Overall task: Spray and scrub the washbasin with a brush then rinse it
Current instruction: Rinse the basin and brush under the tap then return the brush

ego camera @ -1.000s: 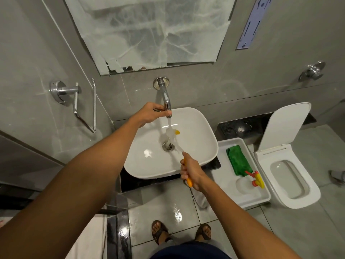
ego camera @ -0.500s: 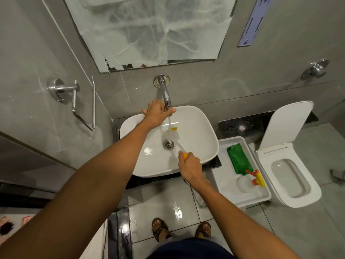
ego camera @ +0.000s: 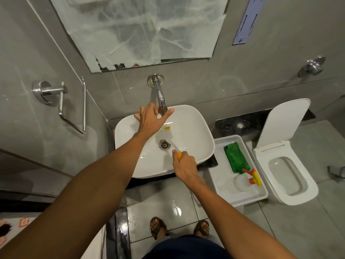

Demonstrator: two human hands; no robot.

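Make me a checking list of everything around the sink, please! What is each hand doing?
Surface: white washbasin on a dark counter, drain open and uncovered.
Job's things: brush with orange handle, its head inside the basin under the tap; spray bottle lying in the white tray.
Clutter: green cloth in the same tray.
Grippers: left hand at the tap's spout end, fingers spread; right hand closed on the brush handle.
Cables: nothing seen.
Surroundings: toilet with lid up on the right, covered mirror above, chrome wall holder on the left, wet floor tiles.
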